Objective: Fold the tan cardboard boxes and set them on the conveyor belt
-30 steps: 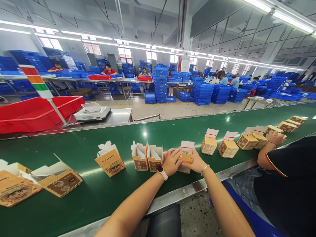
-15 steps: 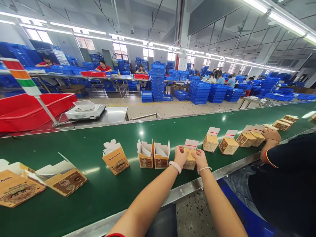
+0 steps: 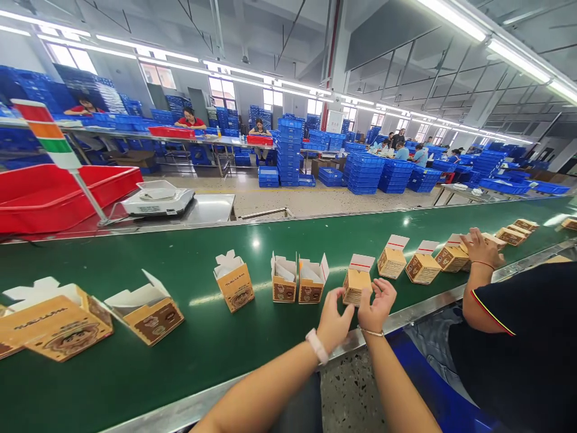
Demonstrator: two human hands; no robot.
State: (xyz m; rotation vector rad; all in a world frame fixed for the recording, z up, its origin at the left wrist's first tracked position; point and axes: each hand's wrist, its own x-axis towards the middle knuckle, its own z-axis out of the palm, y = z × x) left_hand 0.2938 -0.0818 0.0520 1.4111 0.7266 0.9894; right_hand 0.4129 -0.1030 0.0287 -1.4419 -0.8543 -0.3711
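Observation:
A small kraft-brown carton (image 3: 357,287) stands on the belt with its white tab (image 3: 362,262) upright, a red line across it. My left hand (image 3: 334,322) is just left of it and my right hand (image 3: 376,305) just right, fingers spread, and neither clearly grips it. To the left stand two open printed cartons (image 3: 284,281) (image 3: 312,281), with white inner flaps showing. Another printed carton (image 3: 234,287) and two flatter, partly folded ones (image 3: 58,322) (image 3: 146,314) lie farther left. Several closed cartons (image 3: 422,265) stand to the right.
A co-worker in a dark shirt (image 3: 509,343) reaches a hand (image 3: 483,248) to the cartons on the right. The green conveyor belt (image 3: 135,264) has a steel edge (image 3: 406,323) near me. Beyond it are a red tub (image 3: 58,198), a scale (image 3: 157,201) and stacked blue crates (image 3: 364,173).
Both my hands have let go of the carton's sides and drawn back toward me, fingers opening. The carton stands closed on the belt. The co-worker's hand has shifted slightly along the cartons.

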